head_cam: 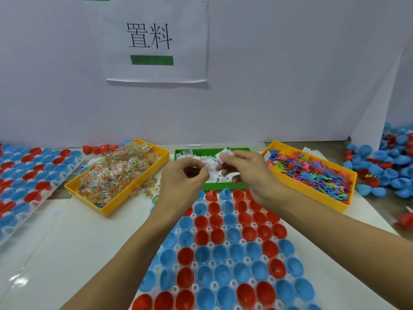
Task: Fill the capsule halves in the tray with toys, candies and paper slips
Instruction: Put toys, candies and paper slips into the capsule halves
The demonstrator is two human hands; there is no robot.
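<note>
A white bench (93, 231) runs up to a pale partition wall (279, 74), on which hangs a paper sign (154, 39) printed with 2 black characters and a green bar.

Along the bench's far edge stand 3 bins. The left one, a yellow bin (107, 205), is heaped with clear-wrapped candies (118, 168), a few of which have spilled onto the bench beside it. The middle one is a green bin (223, 186) holding white paper slips (201, 158). The right one, another yellow bin (312, 193), is full of small, bright plastic toys (312, 173).

At the near edge, in the middle, lies the clear tray (223, 262), its wells seated with red and blue capsule halves (232, 271) facing open side up; those in view look empty. A second tray of capsule halves (26, 173) lies toward the bench's left edge, and loose capsule halves (384, 168) are piled at the right edge.

Both hands are raised over the green bin. The left hand (181, 177) has its fingers curled, thumb and fingertips pinching a paper slip. The right hand (248, 168) grips a small bunch of slips (220, 156), its fingers curled around them.
</note>
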